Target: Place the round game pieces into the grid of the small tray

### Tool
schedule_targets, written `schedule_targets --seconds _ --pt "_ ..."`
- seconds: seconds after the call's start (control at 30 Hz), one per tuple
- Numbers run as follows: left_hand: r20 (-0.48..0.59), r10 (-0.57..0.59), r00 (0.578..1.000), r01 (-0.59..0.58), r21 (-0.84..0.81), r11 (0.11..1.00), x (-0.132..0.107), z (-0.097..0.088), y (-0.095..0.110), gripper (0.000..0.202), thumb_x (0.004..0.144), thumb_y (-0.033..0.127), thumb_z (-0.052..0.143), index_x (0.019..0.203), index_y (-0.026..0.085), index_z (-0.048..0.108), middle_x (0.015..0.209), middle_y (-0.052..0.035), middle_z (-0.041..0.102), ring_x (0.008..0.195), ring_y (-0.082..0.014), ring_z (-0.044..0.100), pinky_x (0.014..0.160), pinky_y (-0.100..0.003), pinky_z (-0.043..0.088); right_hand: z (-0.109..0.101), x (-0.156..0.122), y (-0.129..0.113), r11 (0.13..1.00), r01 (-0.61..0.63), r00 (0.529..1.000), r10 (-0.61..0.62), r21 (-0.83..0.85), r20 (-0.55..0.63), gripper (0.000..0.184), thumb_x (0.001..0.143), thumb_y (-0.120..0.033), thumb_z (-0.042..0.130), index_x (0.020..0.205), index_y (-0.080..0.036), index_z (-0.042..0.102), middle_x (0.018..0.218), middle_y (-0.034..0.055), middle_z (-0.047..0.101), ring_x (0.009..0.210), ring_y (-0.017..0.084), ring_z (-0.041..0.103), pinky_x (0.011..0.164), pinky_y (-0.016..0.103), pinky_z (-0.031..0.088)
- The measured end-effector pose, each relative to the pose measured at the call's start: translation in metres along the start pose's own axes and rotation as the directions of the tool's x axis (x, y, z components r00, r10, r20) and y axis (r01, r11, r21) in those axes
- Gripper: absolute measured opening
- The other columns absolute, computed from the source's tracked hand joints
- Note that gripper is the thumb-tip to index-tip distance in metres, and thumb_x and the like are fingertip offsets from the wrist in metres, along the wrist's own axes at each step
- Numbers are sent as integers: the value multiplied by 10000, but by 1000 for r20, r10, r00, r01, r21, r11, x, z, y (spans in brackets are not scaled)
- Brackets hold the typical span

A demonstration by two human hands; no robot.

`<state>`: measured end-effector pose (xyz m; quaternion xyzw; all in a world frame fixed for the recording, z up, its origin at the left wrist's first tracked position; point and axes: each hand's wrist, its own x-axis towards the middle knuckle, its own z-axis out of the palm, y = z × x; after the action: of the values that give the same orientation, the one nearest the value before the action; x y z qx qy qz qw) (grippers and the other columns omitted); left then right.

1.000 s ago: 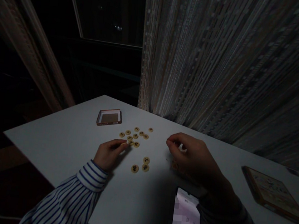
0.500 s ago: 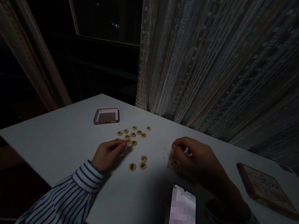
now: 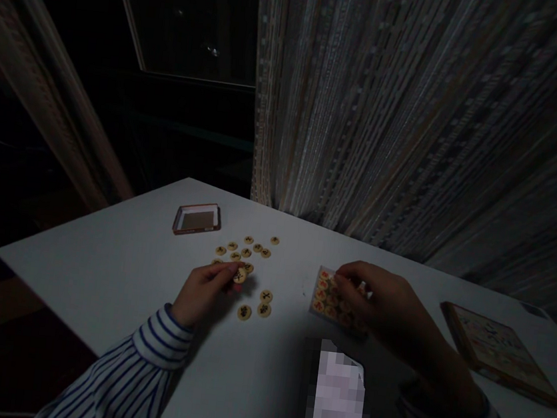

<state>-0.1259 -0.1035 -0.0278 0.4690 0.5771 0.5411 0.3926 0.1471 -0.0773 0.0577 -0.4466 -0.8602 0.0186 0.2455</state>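
Between thumb and fingers my left hand [image 3: 205,289] pinches a round xiangqi piece [image 3: 239,276] with a dark character on it. The piece is lifted just above the white table. Behind and beside it lie several loose xiangqi pieces [image 3: 246,253], dark characters up, and a smaller group [image 3: 264,309] is nearer to me. On the right, my right hand [image 3: 374,294] is over a clear tray [image 3: 316,292] of red-marked pieces set in rows. Its thumb and index finger are closed at the tray's far part; what they hold, if anything, is hidden. The hand covers the tray's right side.
A shallow open box lid [image 3: 197,220] sits toward the far left of the white table [image 3: 118,244]. A flat patterned box [image 3: 501,348] lies at the right. Nearer me is a phone [image 3: 342,397], its screen blurred out. Curtains [image 3: 370,112] hang along the table's far edge.
My left hand has raised and turned a piece, so its marked face now shows. My right hand has shifted slightly right, uncovering more red-marked pieces in the tray.
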Motion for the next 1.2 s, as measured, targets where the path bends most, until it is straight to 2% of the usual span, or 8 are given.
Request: schedule_targets --seconds 0.13,0.33,0.53,0.77,1.0,1.2 --pt "56 -92 994 98 -109 989 -2 8 10 572 617 549 648 979 108 687 634 -56 684 524 -130 558 535 -257 457 -3 -1 2 1000 -26 1000 26 -5 9 174 803 -250 458 791 -184 618 739 30 668 646 152 588 559 249 416" --pt "179 -143 973 176 -187 966 -7 26 31 492 668 437 665 1030 104 664 674 -67 707 582 -130 606 626 -252 485 -7 -2 5 999 -30 1000 30 -13 4 179 804 -251 451 806 -182 616 754 29 669 644 148 584 562 249 407" --pt "257 -159 953 222 -238 946 -8 45 40 413 678 339 697 1024 115 666 654 -51 705 581 -116 619 634 -228 493 -10 -5 9 998 -61 998 61 5 6 183 821 -265 448 821 -186 613 757 22 659 678 150 587 578 246 402" --pt "267 -186 946 265 -302 916 -3 67 49 271 762 201 629 1017 115 663 671 -42 703 598 -97 641 601 -182 502 -9 -3 12 998 -64 998 64 23 10 172 819 -248 459 820 -181 617 771 22 662 699 150 591 597 249 406" --pt "305 -152 940 262 -360 896 7 97 59 176 789 127 592 938 117 685 845 -68 714 640 -93 655 614 -172 525 -7 -4 15 999 -38 999 38 11 11 171 824 -221 463 839 -177 628 800 25 675 717 151 598 615 253 415" --pt "296 -147 944 270 -435 859 13 118 57 150 783 87 590 901 119 676 795 -49 709 639 -97 662 661 -197 541 -4 -3 20 999 -31 999 32 -17 12 183 834 -217 459 855 -186 638 823 29 680 755 158 607 667 270 426"
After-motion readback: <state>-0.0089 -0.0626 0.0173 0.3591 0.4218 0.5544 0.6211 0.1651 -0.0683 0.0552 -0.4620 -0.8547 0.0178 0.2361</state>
